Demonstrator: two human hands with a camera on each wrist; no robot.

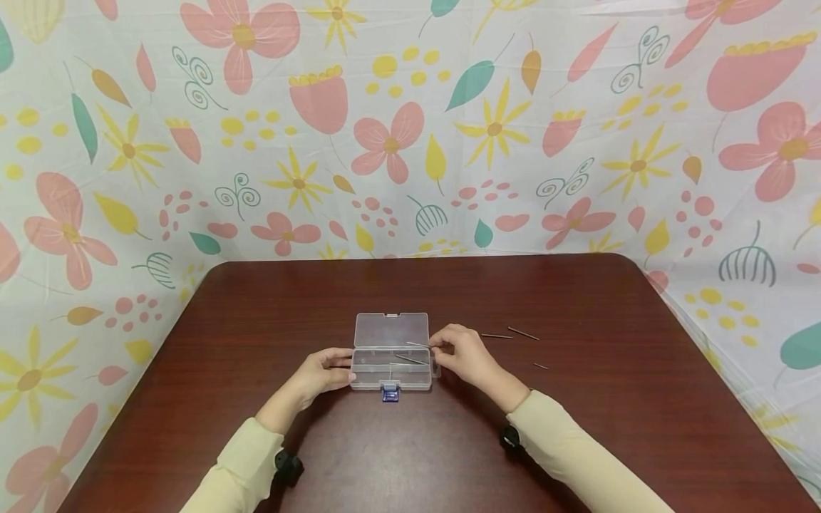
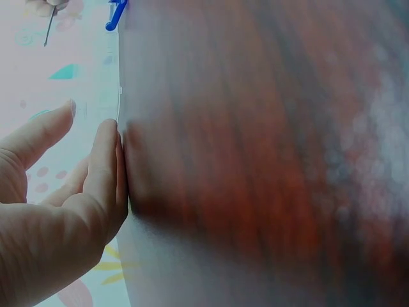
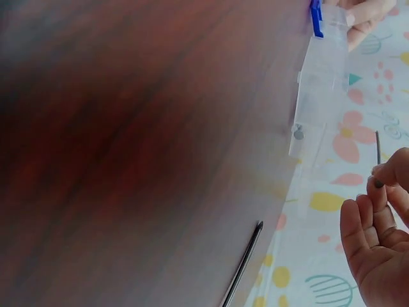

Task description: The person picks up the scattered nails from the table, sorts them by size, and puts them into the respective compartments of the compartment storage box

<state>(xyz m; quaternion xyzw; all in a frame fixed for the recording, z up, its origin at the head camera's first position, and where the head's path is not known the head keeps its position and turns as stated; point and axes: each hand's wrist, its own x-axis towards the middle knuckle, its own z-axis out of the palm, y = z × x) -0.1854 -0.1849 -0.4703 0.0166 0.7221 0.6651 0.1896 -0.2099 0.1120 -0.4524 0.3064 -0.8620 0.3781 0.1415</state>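
Nail (image 3: 378,147) pinched in right hand (image 1: 465,353) — loosened early, it could miss the box (image 1: 368,385)! Left hand (image 1: 317,370), thumb and fingers apart, touches its end — a nudge could shift it.

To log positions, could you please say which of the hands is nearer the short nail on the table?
Right. The right hand, pinching another nail, is left of the short nail; the left hand is farther left, beside the box.

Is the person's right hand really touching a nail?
Touching. The right wrist view shows the right hand pinching a nail near one end, the rest sticking out.
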